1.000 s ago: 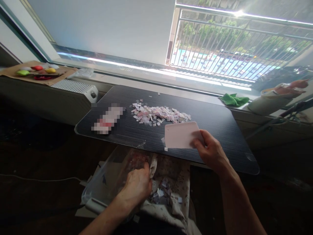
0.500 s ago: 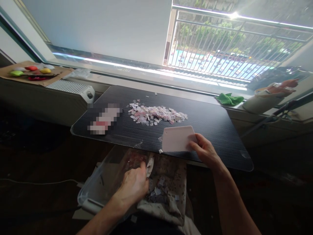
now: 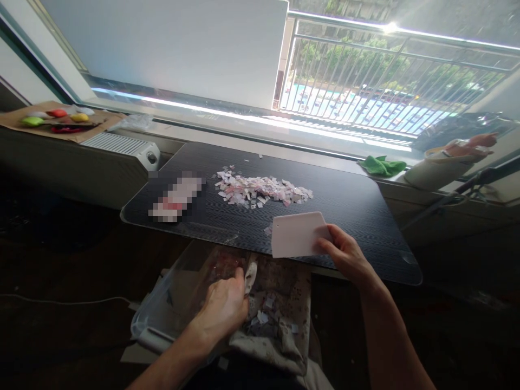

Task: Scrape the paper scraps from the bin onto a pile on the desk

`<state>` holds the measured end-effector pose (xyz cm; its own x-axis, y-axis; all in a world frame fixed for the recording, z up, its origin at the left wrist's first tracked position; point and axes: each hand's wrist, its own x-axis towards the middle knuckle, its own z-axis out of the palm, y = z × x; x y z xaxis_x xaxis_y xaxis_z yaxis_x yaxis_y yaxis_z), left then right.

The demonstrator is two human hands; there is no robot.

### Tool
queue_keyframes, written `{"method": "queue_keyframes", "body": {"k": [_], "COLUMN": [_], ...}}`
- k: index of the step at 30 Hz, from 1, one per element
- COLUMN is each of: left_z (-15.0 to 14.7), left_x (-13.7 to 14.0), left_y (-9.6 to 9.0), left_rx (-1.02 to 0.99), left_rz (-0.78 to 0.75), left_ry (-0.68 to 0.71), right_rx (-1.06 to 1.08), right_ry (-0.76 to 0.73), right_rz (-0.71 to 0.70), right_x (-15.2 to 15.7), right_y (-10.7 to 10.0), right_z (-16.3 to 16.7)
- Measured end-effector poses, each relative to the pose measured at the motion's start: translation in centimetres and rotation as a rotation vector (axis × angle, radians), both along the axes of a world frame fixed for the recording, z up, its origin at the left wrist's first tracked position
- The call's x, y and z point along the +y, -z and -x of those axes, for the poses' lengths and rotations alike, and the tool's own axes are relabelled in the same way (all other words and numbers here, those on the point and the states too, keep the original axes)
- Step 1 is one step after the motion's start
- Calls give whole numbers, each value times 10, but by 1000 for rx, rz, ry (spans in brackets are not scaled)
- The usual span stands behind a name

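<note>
My right hand (image 3: 343,252) pinches a white scraper (image 3: 298,235), a flat plastic card with a small hole in one corner, over the near edge of the dark table (image 3: 349,195). A small translucent scrap (image 3: 268,230) lies just left of the scraper. My left hand (image 3: 227,303) is closed on the rim of a spotted cloth bag (image 3: 290,287) below the table edge. Inside the bag's mouth are pale flakes (image 3: 262,318). Farther back on the table spreads a heap of small white and pinkish flakes (image 3: 262,189).
A clear plastic bin (image 3: 156,309) stands beside the bag. On the table's left lies a blurred-out item (image 3: 176,197). The windowsill holds a green cloth (image 3: 382,166) and a white container (image 3: 433,168). A radiator (image 3: 125,149) is at left.
The scraper has shifted slightly toward me, over the table edge. A small white flake beside its lower corner no longer shows there. My left hand keeps its hold on the bag.
</note>
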<state>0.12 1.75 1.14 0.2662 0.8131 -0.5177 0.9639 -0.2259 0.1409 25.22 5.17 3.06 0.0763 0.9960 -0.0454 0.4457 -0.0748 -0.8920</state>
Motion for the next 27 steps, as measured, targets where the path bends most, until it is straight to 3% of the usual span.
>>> {"method": "queue_keyframes", "body": {"k": [5,7,13,18,24,27], "left_z": [-9,-12,-16,-15,-14,-15], "left_x": [-2,-5,-11,-9,-8,-8], "left_y": [-2,-1,3,3,1,1], "left_rx": [16,8,-46,-71,-91,-99], "left_rz": [9,-2,-58,-26,-55,-48], "left_ry": [18,34,56,55,41,47], "right_rx": [105,101,-62,-29,-88,-113], "right_ry": [316,360,263,118,251,239], "right_rz": [-131,-145,-124,-83,-91,-45], "right_x": [0,1,-13,-27,-24,-24], "right_y": [8,15,29,26,18,20], "right_z": [-1,4,39,66,46,43]}}
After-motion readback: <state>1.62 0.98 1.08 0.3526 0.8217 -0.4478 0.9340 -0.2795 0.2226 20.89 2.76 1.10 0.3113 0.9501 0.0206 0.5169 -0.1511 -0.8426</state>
